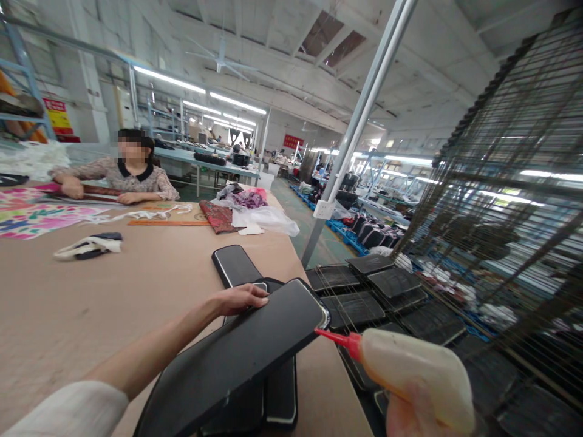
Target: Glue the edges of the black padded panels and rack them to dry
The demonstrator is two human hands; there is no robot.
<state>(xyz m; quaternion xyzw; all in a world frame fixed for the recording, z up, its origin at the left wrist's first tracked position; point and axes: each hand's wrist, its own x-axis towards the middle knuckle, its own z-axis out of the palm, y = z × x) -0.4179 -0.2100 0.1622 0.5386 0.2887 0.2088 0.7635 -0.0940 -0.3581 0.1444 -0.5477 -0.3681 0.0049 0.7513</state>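
My left hand point(243, 297) grips the far long edge of a black panel point(241, 349) with rounded corners, thumb on its top face. The panel is tilted over the table, above other black panels point(281, 394). A pale line of glue runs round its right corner. In my right hand point(410, 406) is a squeeze bottle point(414, 370) of yellowish liquid, lying nearly level. Its red nozzle tip points left, at the panel's right edge near the glued corner. The lower part of my right hand is cut off by the frame. Another black panel point(234, 265) lies just beyond my left hand.
Across the brown table point(159, 291) sits a person point(134, 170) with hands on a patterned piece. Fabric scraps point(88, 246), a red patterned cloth point(221, 216) and clear plastic point(268, 218) lie on top. At right, a wire rack point(496, 182) holds several black panels point(355, 309). A metal post point(350, 127) rises beside the table.
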